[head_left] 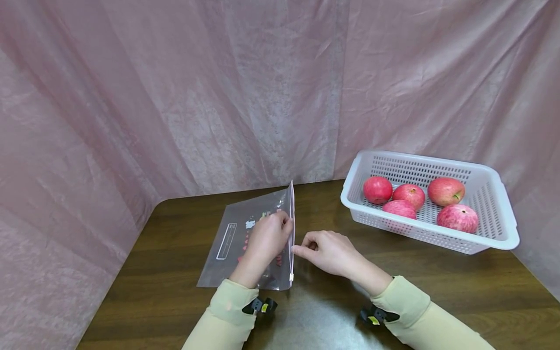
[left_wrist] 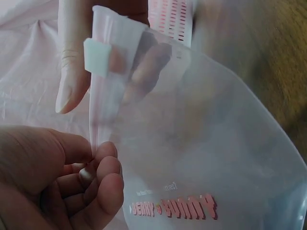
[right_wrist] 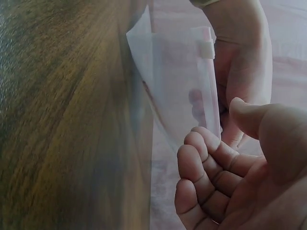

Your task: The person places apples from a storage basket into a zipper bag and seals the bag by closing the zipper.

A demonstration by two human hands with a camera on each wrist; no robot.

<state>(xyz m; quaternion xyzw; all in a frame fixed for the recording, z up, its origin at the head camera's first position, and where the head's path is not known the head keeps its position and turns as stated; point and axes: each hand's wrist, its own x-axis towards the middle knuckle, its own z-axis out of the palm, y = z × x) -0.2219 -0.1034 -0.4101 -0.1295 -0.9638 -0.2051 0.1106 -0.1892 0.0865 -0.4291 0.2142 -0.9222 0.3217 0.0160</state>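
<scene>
A clear zip bag (head_left: 232, 218) with printed pictures and lettering stands partly raised on the table, its pink-edged zip side facing right. My left hand (head_left: 271, 233) pinches that zip edge between thumb and fingers, plainly seen in the left wrist view. A small whitish slider (left_wrist: 97, 57) sits near the near end of the zip. Close to the right of the zip edge is my right hand (head_left: 330, 253). Its fingers (right_wrist: 192, 165) are loosely bent and the thumb stands apart from them, with nothing gripped between. The bag looks flat, with no contents visible.
A white slotted plastic basket (head_left: 494, 209) stands at the right on the wooden table (head_left: 148, 272), holding several red apples (head_left: 457, 218). Pink cloth (head_left: 245, 97) hangs behind the table and along its sides. A dark wrist camera (head_left: 262, 305) is strapped at each sleeve.
</scene>
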